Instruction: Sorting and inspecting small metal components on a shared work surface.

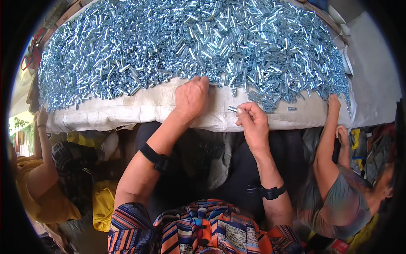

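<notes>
A wide heap of small shiny blue-silver metal tubes [190, 46] covers most of the table ahead of me. At the heap's near edge, my left hand [192, 98] is closed with its fingers curled down; whatever they grip is hidden under the knuckles. To the right, my right hand [254, 123] pinches a small metal tube [232, 109] between thumb and forefinger, above the pale cloth [152, 106]. A single loose tube [292, 109] lies on the cloth farther right.
At the right, a co-worker's hand [334, 103] reaches the table edge by the heap. Another co-worker's hand [41, 116] is at the left edge. A yellow cloth or bag [104, 205] lies low on the left. My dark-clad legs are under the table's front edge.
</notes>
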### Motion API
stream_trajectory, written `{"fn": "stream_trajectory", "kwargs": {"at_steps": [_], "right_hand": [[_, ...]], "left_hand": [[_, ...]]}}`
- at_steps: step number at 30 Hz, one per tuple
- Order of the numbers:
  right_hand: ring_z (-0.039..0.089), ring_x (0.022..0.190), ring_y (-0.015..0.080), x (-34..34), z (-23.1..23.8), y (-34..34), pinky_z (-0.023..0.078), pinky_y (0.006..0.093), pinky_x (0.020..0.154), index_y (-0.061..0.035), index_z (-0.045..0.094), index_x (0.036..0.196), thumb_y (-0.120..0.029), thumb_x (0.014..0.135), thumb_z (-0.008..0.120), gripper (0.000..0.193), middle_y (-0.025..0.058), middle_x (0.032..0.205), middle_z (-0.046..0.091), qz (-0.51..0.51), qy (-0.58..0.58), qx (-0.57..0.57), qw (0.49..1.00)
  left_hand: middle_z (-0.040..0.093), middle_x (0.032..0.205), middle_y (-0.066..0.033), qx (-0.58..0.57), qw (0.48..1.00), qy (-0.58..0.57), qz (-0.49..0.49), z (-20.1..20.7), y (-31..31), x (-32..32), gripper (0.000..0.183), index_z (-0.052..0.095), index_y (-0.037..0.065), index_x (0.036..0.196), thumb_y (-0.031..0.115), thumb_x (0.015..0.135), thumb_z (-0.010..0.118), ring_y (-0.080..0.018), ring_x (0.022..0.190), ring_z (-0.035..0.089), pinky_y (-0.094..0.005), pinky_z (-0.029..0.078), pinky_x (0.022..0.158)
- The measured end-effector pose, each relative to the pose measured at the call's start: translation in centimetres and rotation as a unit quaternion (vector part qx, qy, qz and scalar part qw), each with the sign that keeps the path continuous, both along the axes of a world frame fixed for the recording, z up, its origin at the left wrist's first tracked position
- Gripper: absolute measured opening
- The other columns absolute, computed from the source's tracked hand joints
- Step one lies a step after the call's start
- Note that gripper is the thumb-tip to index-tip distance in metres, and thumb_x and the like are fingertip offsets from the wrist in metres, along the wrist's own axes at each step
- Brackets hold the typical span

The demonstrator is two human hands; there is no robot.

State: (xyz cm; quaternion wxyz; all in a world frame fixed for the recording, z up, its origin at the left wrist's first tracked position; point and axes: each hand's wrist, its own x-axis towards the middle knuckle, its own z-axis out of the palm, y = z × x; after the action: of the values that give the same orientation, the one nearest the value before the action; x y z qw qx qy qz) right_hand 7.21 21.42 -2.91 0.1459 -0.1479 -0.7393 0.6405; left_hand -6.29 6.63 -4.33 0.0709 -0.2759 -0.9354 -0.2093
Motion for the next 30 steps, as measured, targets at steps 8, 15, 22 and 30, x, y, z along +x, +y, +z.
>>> {"fn": "stream_trajectory", "kwargs": {"at_steps": [8,15,22,30], "right_hand": [[0.058,0.068,0.0075,0.3,1.0,-0.8,0.047,0.022,0.063,-0.0009,0.06,0.097,-0.004,0.092,0.057,0.006,0.0017,0.079,0.06,0.03,0.015,-0.122,0.992],[0.059,0.069,0.0086,0.5,1.7,-1.7,0.048,0.0226,0.065,-0.0003,0.06,0.097,-0.003,0.091,0.058,0.006,0.0029,0.078,0.061,0.057,0.029,-0.145,0.987],[0.059,0.07,0.0106,1.0,1.1,-1.5,0.049,0.025,0.064,-0.0014,0.058,0.099,-0.006,0.093,0.057,0.008,0.0045,0.08,0.061,0.07,0.038,-0.313,0.946],[0.058,0.065,0.0105,1.4,1.2,-1.9,0.049,0.0241,0.059,-0.0027,0.055,0.099,-0.01,0.096,0.055,0.007,0.0042,0.08,0.06,0.073,0.029,-0.349,0.934]], "left_hand": [[0.064,0.081,-0.011,0.193,0.958,-0.189,-0.096,2.4,-2.7,1.9,0.01,0.059,0.002,0.095,0.01,0.088,0.058,-0.0224,0.068,0.062,-0.0338,0.049,0.063],[0.063,0.081,-0.0034,0.489,0.683,-0.528,-0.123,3.0,-3.2,5.0,0.014,0.061,0.002,0.099,0.015,0.093,0.061,-0.0085,0.066,0.057,-0.0216,0.046,0.064],[0.064,0.082,-0.0038,0.53,0.621,-0.564,-0.127,2.3,-3.0,5.4,0.016,0.061,0.002,0.102,0.015,0.093,0.062,-0.0094,0.066,0.058,-0.0221,0.048,0.064],[0.064,0.083,-0.0029,0.503,0.673,-0.519,-0.158,2.1,-2.5,5.6,0.013,0.062,0.002,0.097,0.014,0.093,0.061,-0.0082,0.068,0.057,-0.0218,0.047,0.064]]}}
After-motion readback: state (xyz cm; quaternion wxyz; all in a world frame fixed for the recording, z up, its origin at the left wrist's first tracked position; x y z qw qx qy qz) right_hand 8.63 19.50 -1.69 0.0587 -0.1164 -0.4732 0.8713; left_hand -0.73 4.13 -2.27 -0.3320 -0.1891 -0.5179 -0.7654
